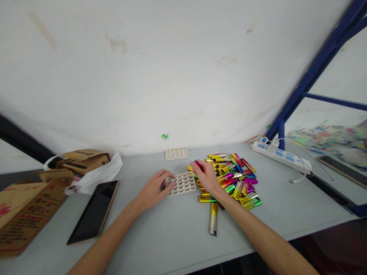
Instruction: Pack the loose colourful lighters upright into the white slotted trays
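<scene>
A white tray with rows of slots (183, 183) lies in the middle of the grey table (160, 236). My left hand (156, 188) rests on the tray's left edge, fingers curled against it. My right hand (207, 176) is at the left side of a pile of shiny, many-coloured flat sticks (235, 177) and pinches a pink one (196, 163) just above the tray's right corner. One stick (213, 218) lies apart, nearer to me.
A second slotted tray (176, 153) sits by the wall. A dark phone or tablet (94, 211), cardboard boxes (25, 210) and a white plastic bag (97, 173) are at the left. A white power strip (279, 156) and a blue frame (315, 68) stand at the right.
</scene>
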Action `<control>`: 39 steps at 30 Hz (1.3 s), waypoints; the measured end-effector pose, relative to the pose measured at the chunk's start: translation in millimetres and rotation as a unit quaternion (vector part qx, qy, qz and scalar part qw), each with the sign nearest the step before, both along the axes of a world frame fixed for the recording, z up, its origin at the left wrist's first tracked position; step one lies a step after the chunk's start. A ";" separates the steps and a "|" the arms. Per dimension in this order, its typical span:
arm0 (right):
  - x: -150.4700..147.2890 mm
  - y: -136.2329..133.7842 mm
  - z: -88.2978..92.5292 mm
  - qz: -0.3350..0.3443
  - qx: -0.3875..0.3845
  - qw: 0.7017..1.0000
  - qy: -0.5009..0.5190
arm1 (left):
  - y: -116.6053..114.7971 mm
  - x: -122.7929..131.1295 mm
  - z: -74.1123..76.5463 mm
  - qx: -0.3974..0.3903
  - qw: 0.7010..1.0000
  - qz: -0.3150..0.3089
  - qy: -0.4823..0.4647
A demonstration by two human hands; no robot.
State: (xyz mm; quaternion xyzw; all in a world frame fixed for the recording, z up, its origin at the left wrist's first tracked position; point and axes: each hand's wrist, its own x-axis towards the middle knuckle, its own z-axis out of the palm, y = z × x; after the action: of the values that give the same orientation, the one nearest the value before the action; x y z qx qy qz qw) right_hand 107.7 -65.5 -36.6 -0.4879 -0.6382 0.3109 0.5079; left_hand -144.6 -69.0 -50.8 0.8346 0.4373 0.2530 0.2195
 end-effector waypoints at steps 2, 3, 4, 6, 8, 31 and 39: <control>-0.9 0.1 -1.2 -0.029 0.001 0.999 -0.022 | 0.0 -2.1 0.3 0.009 1.000 -0.001 0.008; -1.5 0.5 -1.1 -0.039 0.000 0.999 -0.029 | 0.7 -3.6 0.4 0.016 1.000 0.001 0.012; -2.0 1.0 -1.0 -0.044 -0.001 0.998 -0.034 | 1.6 -5.5 0.4 0.025 1.000 0.003 0.018; -2.6 1.7 -0.8 -0.048 -0.003 0.998 -0.039 | 3.9 -10.7 -0.1 0.042 0.999 0.009 0.032; -2.4 1.9 -1.2 -0.047 -0.003 0.998 -0.038 | 6.1 -16.9 -0.7 0.046 0.998 0.006 0.045; -35.6 9.4 7.3 0.141 0.079 0.936 -0.312 | 11.8 -26.6 -12.5 0.008 0.999 0.011 0.034; -44.5 26.7 -5.0 0.155 0.096 0.883 -0.433 | 12.9 -25.8 -11.4 -0.006 1.000 0.014 0.026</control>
State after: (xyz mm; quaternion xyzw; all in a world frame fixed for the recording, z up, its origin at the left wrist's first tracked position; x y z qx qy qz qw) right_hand 63.1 -38.8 -41.6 -0.4175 -0.8889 0.0807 0.1705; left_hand -170.4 -56.1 -62.3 0.8335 0.4556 0.2318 0.2097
